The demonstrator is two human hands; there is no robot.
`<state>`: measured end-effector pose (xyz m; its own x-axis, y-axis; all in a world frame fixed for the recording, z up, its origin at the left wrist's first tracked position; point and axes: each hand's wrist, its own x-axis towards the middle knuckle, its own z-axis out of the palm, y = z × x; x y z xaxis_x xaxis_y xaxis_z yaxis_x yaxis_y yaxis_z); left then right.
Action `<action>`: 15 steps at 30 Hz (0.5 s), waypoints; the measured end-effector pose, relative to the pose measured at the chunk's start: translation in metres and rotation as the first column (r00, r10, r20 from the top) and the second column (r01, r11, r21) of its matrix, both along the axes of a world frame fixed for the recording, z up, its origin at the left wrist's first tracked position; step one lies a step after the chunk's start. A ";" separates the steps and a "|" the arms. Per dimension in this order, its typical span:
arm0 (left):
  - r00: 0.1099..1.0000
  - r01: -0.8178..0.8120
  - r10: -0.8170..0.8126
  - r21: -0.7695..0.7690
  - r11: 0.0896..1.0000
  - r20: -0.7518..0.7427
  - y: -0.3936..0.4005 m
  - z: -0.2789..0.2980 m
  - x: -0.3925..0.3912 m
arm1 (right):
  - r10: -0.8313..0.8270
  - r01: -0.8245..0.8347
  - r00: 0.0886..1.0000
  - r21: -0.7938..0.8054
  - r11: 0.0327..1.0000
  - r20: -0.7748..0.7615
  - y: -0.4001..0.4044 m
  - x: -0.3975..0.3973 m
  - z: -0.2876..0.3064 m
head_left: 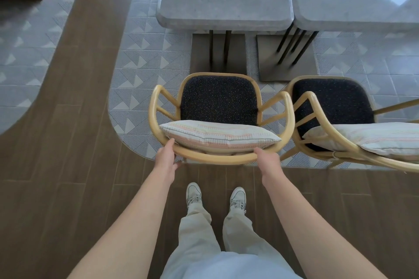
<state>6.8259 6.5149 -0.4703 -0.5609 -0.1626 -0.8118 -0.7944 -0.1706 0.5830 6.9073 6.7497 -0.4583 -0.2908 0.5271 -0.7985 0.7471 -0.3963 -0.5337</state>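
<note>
Brown floor planks (pixel 68 165) lie nearest, with the person's pale shoes (pixel 193 192) planted on them just behind the chair (pixel 218 99). Next out, the left grip (pixel 166 158) curls round the left end of the chair's curved back rail, thumb on top. The right grip (pixel 267 162) wraps the same rail towards its right end, its fingers mostly hidden behind the wood. A striped cushion (pixel 220 137) leans against the inside of the back.

The chair faces the marble counter (pixel 224 2) and stands apart from it. Its whole dark seat is out in the open, and tiled floor (pixel 140 63) and the counter's base show between them. A second chair (pixel 331 102) sits just to the right, equally far out.

By my reading, the hold on the chair is made, but moving it to the counter is barely begun, since nearly all the gap is left to close.
</note>
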 end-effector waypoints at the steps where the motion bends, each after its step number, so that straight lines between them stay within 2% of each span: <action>1: 1.000 -0.003 0.003 0.000 1.000 -0.017 0.001 0.008 -0.004 | -0.002 0.002 0.999 0.012 1.000 -0.035 -0.002 -0.004 0.010; 4: 0.991 0.049 -0.047 0.012 0.999 -0.123 0.009 0.036 -0.016 | 0.098 -0.087 0.987 0.089 0.992 -0.124 -0.013 -0.017 0.043; 7: 0.964 0.112 -0.123 -0.056 0.992 -0.236 0.020 0.066 -0.025 | 0.209 -0.175 0.936 0.140 0.975 -0.284 -0.022 -0.036 0.079; 11: 0.917 0.145 -0.168 -0.089 0.985 -0.361 0.033 0.106 -0.040 | 0.263 -0.244 0.863 0.099 0.965 -0.432 -0.024 -0.059 0.114; 15: 0.839 0.174 -0.186 -0.071 0.982 -0.511 0.045 0.158 -0.052 | 0.305 -0.298 0.804 0.098 0.949 -0.509 -0.017 -0.076 0.152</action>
